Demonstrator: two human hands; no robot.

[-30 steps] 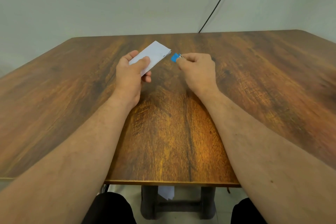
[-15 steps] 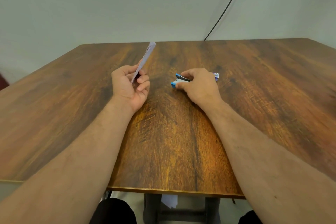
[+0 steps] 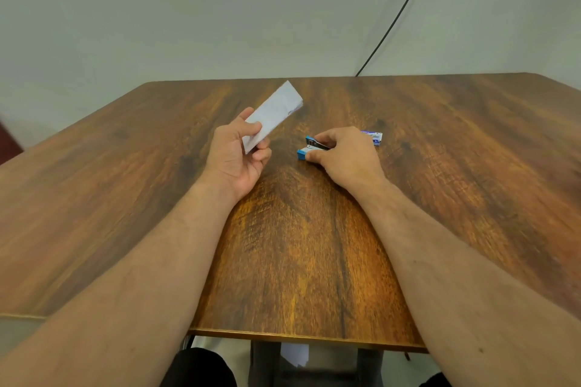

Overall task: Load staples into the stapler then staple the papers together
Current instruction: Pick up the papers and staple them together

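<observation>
My left hand (image 3: pixel 236 152) grips a folded stack of white papers (image 3: pixel 273 115) by its near end, thumb on top, and holds it above the wooden table (image 3: pixel 283 261). The far end of the stack points up and to the right. My right hand (image 3: pixel 344 155) lies over a small blue stapler (image 3: pixel 307 148) that sits on the table, with thumb and fingers curled round its body. The stapler's jaw gapes toward the left, and its rear half is hidden under my hand. A small blue and white staple box (image 3: pixel 374 137) lies just behind my right hand.
A black cable (image 3: pixel 396 19) runs down the pale wall to the table's far edge. Under the near table edge I see the table's dark base (image 3: pixel 317 367), a scrap of white paper (image 3: pixel 295 353) and my knees.
My right hand has brought the stapler down from beside the papers onto the table. My left hand turned the papers edge-on and back, and now their flat face shows again.
</observation>
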